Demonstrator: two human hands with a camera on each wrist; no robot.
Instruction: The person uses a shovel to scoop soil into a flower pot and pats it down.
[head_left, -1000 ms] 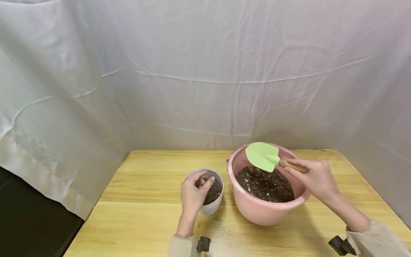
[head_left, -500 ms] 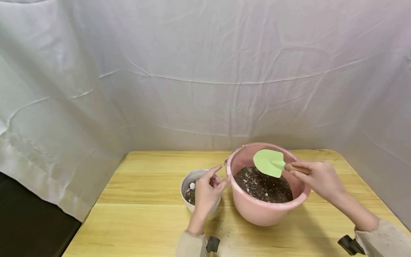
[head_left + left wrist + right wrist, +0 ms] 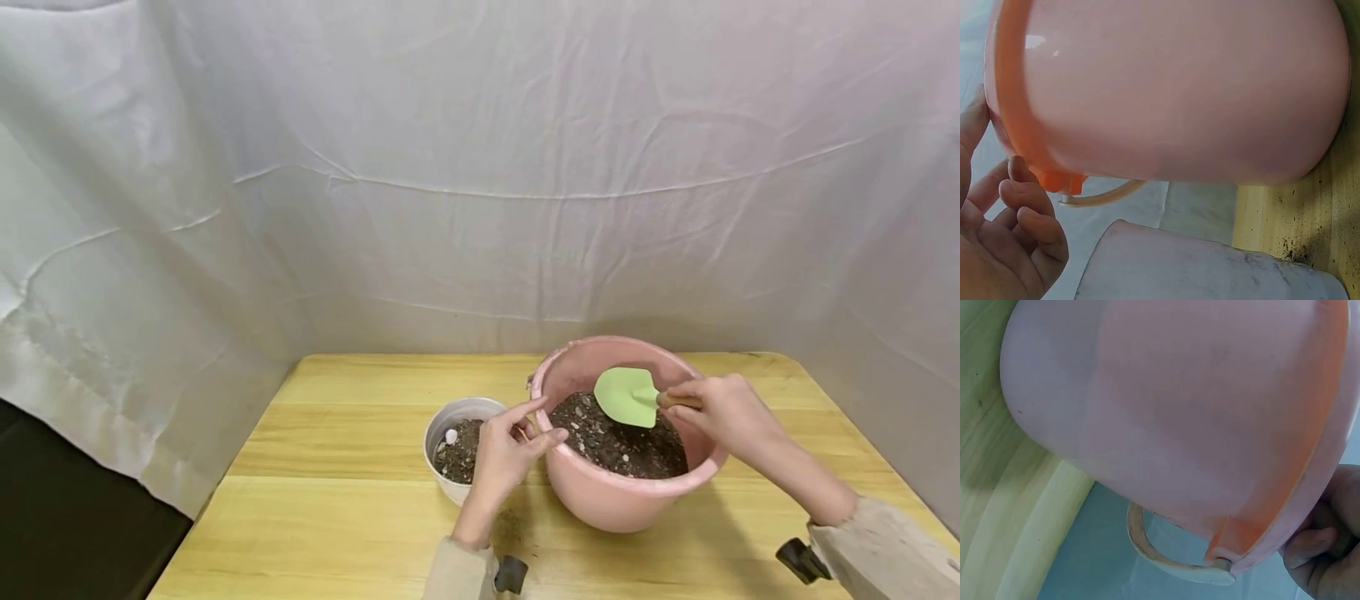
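Observation:
My right hand (image 3: 686, 402) grips the wooden handle of a green trowel (image 3: 625, 396), whose blade hangs just above the dark soil (image 3: 622, 446) in a pink bucket (image 3: 626, 500). My left hand (image 3: 547, 421) is between a small white pot (image 3: 444, 421) and the bucket, fingers loose, reaching to the bucket's left rim and holding nothing. The pot holds soil and a white pebble (image 3: 451, 435). In the left wrist view the curled fingers (image 3: 1025, 219) lie beside the bucket wall (image 3: 1179, 94), above the pot (image 3: 1210, 269). The right wrist view shows the bucket's side (image 3: 1179, 412) and my fingers (image 3: 1319, 550) at its rim.
Both containers stand on a wooden table (image 3: 337, 517) with soil crumbs (image 3: 513, 521) scattered in front of the pot. A white cloth backdrop (image 3: 480, 167) hangs behind and to both sides. The bucket's carrying handle (image 3: 1166, 556) hangs down its far side.
My left hand left the white pot's mouth and moved right to the bucket's rim. The trowel came down from above the far rim toward the soil.

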